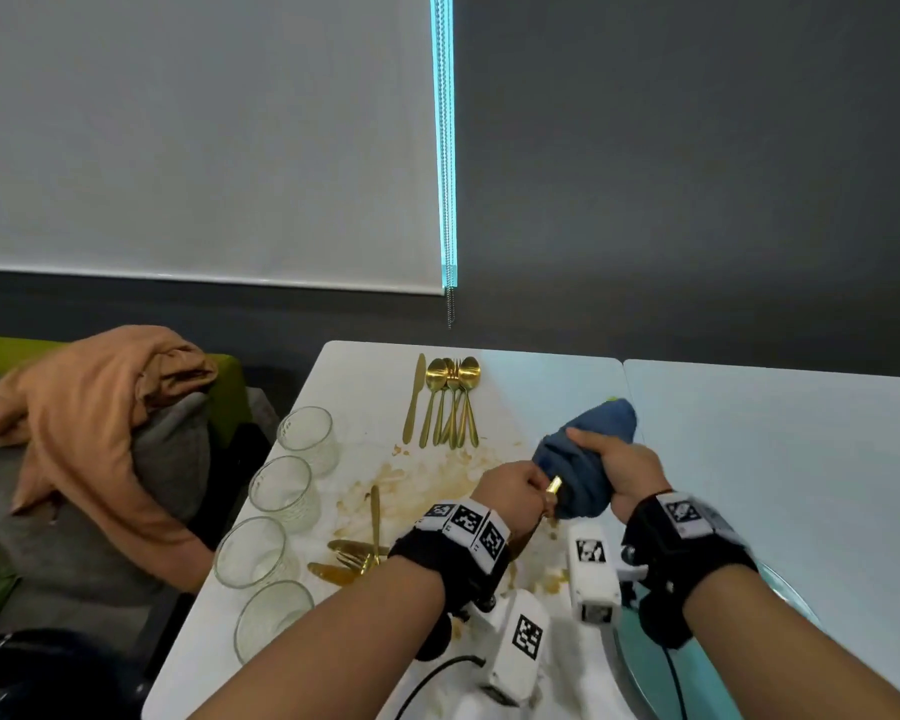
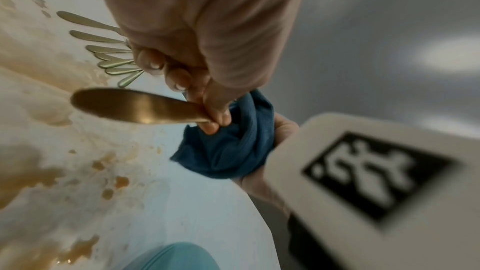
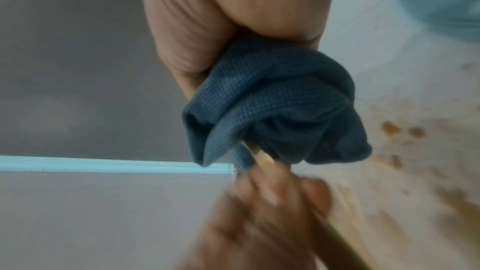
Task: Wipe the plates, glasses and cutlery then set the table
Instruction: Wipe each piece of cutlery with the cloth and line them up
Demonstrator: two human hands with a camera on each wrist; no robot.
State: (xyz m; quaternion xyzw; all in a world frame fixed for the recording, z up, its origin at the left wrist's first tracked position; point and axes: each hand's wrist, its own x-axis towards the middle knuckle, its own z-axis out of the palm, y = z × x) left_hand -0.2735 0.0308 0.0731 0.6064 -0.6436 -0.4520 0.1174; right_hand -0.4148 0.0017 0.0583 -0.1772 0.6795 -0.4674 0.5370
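Note:
My left hand [image 1: 520, 485] pinches a gold piece of cutlery [image 1: 554, 485] by its handle; the broad handle end [image 2: 135, 108] sticks out toward the table. Its other end is buried in a bunched blue cloth [image 1: 588, 459], which my right hand [image 1: 614, 459] grips around it. In the right wrist view the cloth [image 3: 272, 106] wraps the gold shaft [image 3: 263, 157]. Both hands hover just above the white table [image 1: 365, 366]. A row of gold knife, spoons and forks [image 1: 450, 402] lies at the table's back. More gold cutlery [image 1: 359, 553] lies on brown stains.
Several clear glasses [image 1: 281, 491] stand in a line along the table's left edge. A light blue plate [image 1: 640, 662] sits at the near right under my right forearm. Brown spill marks [image 1: 411, 480] cover the table's middle. An orange garment [image 1: 100, 407] lies on the sofa at left.

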